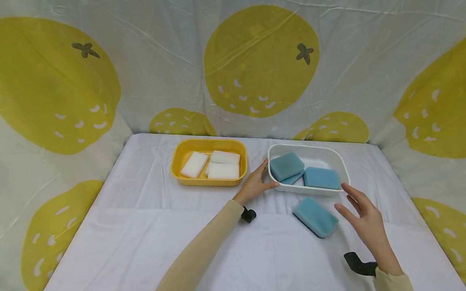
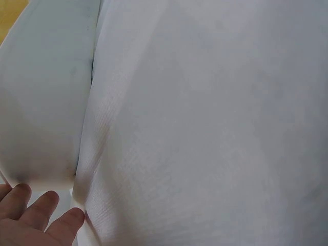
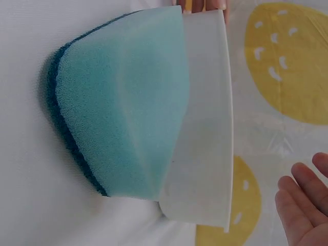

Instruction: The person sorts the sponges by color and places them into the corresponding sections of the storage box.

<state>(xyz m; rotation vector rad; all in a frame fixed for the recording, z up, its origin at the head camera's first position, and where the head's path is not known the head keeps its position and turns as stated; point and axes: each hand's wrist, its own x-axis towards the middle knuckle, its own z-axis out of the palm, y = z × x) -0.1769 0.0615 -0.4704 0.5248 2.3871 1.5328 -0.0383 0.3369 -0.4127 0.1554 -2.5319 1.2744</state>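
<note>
My left hand (image 1: 256, 184) holds the front left corner of a white plastic basin (image 1: 336, 159), its thumb along the front rim and its fingers against the left wall. Three blue sponges (image 1: 322, 178) lie inside, two overlapping on the left. Another blue sponge (image 1: 315, 217), with a dark scouring layer underneath, lies on the cloth in front of the basin. My right hand (image 1: 365, 220) hovers to the right of this sponge, fingers spread and holding nothing. The right wrist view shows the same sponge (image 3: 118, 102) large, before the basin's side.
Left of the white basin stands a yellow basin (image 1: 209, 182) with several white sponges (image 1: 223, 170) in it. A white cloth (image 1: 145, 238) covers the table. Behind it hangs a curtain (image 1: 164, 60) printed with yellow fruit.
</note>
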